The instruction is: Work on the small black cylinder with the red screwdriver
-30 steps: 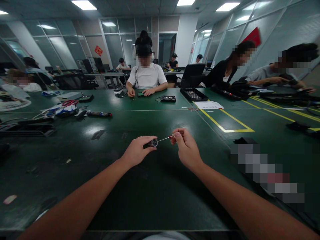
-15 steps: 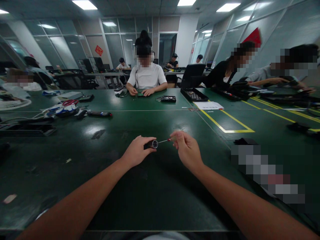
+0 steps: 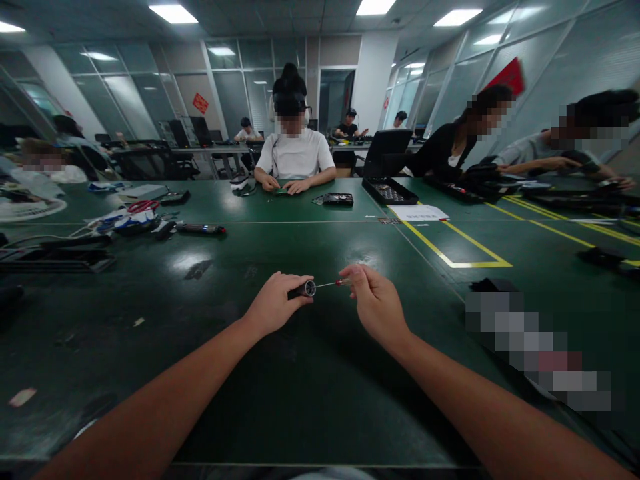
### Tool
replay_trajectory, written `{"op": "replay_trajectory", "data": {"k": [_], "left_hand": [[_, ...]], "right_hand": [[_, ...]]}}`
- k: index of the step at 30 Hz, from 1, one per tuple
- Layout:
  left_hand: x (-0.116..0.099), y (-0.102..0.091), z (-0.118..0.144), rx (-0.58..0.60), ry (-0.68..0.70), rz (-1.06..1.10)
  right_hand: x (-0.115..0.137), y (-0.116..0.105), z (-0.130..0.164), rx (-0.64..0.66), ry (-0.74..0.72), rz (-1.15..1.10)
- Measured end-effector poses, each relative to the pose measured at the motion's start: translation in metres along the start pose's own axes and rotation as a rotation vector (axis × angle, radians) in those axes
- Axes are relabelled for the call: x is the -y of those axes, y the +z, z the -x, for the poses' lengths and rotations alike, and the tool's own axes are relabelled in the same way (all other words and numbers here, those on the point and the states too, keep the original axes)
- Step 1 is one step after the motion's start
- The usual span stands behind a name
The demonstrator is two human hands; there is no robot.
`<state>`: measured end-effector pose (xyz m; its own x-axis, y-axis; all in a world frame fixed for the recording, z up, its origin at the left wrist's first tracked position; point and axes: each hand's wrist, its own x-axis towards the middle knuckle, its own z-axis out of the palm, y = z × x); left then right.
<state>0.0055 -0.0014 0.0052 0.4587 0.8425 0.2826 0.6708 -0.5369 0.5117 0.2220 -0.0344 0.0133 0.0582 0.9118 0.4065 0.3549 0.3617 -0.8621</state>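
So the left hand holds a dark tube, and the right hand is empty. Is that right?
Not quite: the head view shows the right hand holding a screwdriver. The left hand does hold a dark tube.

A green table (image 3: 295, 400) (striped with yellow tape (image 3: 483, 265)) carries a black tray (image 3: 400, 201) and paper (image 3: 421, 213).

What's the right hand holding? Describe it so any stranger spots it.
Over the green table, find the right hand. It grips a screwdriver pointing toward the dark tube in the left hand. Unlike the tube, it shows a thin shaft and red collar.
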Motion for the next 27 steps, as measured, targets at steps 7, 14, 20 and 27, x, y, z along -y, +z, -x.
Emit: {"op": "replay_trajectory", "data": {"k": [7, 14, 20, 27], "left_hand": [[0.0030, -0.0005, 0.0002, -0.033, -0.023, 0.022], [0.0049, 0.0013, 0.0003, -0.016, -0.021, 0.015], [0.0048, 0.0006, 0.0007, -0.026, -0.038, 0.009], [0.0032, 0.0003, 0.0008, -0.005, -0.058, 0.006]], "right_hand": [[-0.0025, 0.0009, -0.0007, 0.022, 0.012, -0.098], [0.0007, 0.0008, -0.0007, 0.014, 0.012, -0.008], [-0.0025, 0.0027, -0.0008, 0.034, 0.034, -0.125], [0.0005, 0.0002, -0.0009, 0.029, -0.003, -0.036]]}}
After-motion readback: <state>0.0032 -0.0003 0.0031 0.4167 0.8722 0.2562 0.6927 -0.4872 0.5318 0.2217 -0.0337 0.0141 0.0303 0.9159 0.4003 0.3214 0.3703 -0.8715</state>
